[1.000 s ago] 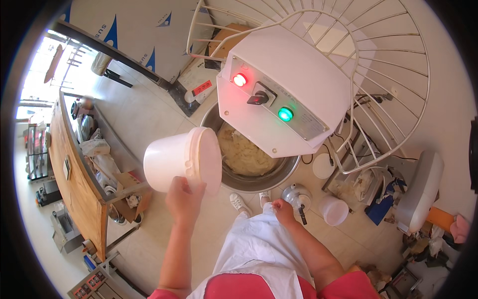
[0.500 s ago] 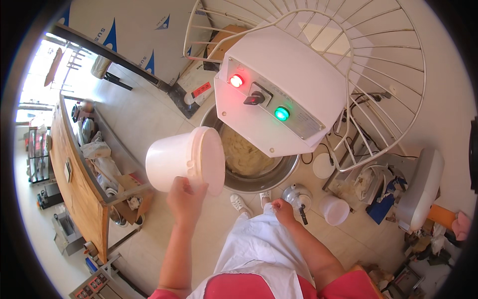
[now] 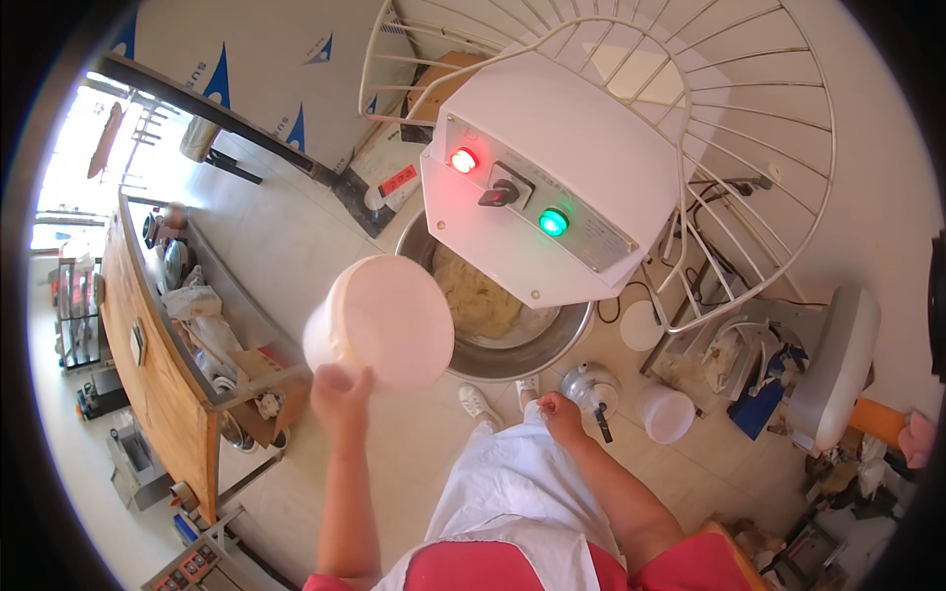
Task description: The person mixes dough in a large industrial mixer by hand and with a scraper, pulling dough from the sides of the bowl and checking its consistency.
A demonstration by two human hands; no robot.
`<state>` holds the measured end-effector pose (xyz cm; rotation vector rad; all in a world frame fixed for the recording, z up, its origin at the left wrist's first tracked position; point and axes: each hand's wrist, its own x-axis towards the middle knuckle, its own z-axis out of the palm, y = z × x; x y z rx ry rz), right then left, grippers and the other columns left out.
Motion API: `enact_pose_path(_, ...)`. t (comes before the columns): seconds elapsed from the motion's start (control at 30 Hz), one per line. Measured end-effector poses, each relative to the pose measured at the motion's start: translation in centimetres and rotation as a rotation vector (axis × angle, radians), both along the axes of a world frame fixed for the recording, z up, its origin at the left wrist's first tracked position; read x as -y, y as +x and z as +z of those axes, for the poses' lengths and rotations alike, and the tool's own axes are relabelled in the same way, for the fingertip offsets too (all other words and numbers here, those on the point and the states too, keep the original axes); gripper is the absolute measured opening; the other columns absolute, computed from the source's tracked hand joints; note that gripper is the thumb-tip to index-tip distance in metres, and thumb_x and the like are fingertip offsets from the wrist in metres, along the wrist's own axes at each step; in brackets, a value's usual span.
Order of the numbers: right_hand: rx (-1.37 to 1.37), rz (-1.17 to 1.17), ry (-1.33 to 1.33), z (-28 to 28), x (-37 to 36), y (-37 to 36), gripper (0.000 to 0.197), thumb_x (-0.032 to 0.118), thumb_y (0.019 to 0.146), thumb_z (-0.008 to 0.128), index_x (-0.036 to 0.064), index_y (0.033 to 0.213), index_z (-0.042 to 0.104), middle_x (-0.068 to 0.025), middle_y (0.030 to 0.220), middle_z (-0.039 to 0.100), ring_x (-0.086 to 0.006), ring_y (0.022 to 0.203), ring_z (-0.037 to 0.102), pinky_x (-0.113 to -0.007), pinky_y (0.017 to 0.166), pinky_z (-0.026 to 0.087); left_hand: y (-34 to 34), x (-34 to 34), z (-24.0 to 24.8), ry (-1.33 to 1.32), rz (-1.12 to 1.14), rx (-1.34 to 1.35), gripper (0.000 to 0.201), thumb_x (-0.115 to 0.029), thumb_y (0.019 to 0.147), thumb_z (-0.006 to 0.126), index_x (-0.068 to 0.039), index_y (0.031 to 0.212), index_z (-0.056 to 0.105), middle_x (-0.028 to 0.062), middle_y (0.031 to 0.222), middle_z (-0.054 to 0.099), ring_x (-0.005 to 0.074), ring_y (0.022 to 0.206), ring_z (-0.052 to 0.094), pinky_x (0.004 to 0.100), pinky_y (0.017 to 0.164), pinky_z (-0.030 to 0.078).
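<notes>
My left hand (image 3: 342, 392) grips the rim of a white plastic bucket (image 3: 394, 320), its thumb over the edge. Tipped on its side, the bucket has its mouth facing up and right, and no contents show inside. Just right of it, the steel bowl (image 3: 562, 340) of a floor mixer holds pale dough (image 3: 475, 300); the bucket covers part of the bowl's left rim. At the hem of my white apron (image 3: 488, 483), my right hand (image 3: 562, 418) is closed with the cloth at its fingertips.
Above the bowl sits the white mixer head (image 3: 591, 158) with red and green lights lit and a dark knob. Its wire guard (image 3: 823, 148) is raised. A kettle (image 3: 591, 386) and a white tub (image 3: 665, 414) stand right of my feet. A wooden-topped bench (image 3: 158, 355) lines the left.
The bucket has turned in my left hand's grip so its mouth faces me more. That hand has moved slightly left and down. My right hand stays at the apron.
</notes>
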<state>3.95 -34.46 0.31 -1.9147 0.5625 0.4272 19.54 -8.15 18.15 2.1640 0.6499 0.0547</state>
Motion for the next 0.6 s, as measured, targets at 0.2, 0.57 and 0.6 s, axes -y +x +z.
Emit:
enact_pose_path(0.2, 0.044, 0.095, -0.011, 1.3, -2.0, 0.0, 0.011, 0.002, 0.068, 0.057, 0.0045, 0.078, 0.054, -0.0068, 0.070, 0.056, -0.0158, 0.064, 0.054, -0.025, 0.059, 0.043, -5.6, -6.8, 1.1, -0.478, 0.289, -0.217, 0.008, -0.008, 0.065, 0.052, -0.004, 0.067, 0.046, 0.0023, 0.061, 0.047, 0.0095, 0.051, 0.045, 0.0199, 0.046, 0.041)
enact_pose_path(0.57, -0.050, -0.101, 0.424, 1.2, -10.9, -5.5, 0.021, 0.002, 0.070, 0.056, 0.0021, 0.091, 0.052, -0.0049, 0.078, 0.055, -0.0116, 0.071, 0.052, -0.023, 0.066, 0.042, -12.7, -13.3, -7.3, -0.284, 0.020, -0.487, 0.015, -0.002, 0.059, 0.049, 0.000, 0.074, 0.047, 0.0057, 0.063, 0.051, 0.0133, 0.053, 0.051, 0.0253, 0.051, 0.045)
enact_pose_path(0.6, -0.098, -0.043, 0.383, 3.1, -12.1, -4.9, 0.028, 0.002, 0.071, 0.056, 0.0021, 0.098, 0.050, -0.0052, 0.084, 0.054, -0.0122, 0.074, 0.052, -0.023, 0.067, 0.042, -13.6, -14.3, -8.4, -0.245, -0.013, -0.513, 0.015, -0.002, 0.059, 0.048, 0.000, 0.074, 0.047, 0.0058, 0.063, 0.051, 0.0132, 0.053, 0.051, 0.0253, 0.051, 0.045)
